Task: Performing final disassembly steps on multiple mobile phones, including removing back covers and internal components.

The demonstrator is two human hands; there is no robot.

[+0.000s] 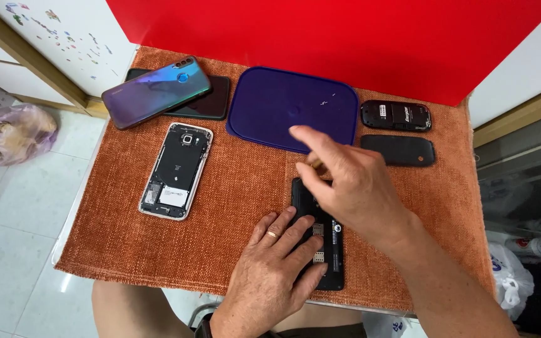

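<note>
An opened black phone (328, 247) lies back-up on the orange cloth (233, 206), its inner slots showing. My left hand (270, 269), with a ring on one finger, lies flat on the phone's lower half and holds it down. My right hand (345, 181) hovers over the phone's top end, fingers pinched on a small tan object I cannot make out. The forefinger points toward the dark blue lid (292, 106) just beyond.
A silver phone with its back off (176, 170) lies to the left. Behind it rest a blue-purple phone (156, 91) and a dark phone (211, 100). At the right lie a small black phone showing its battery (396, 116) and its black cover (399, 150). A red panel (320, 37) stands behind.
</note>
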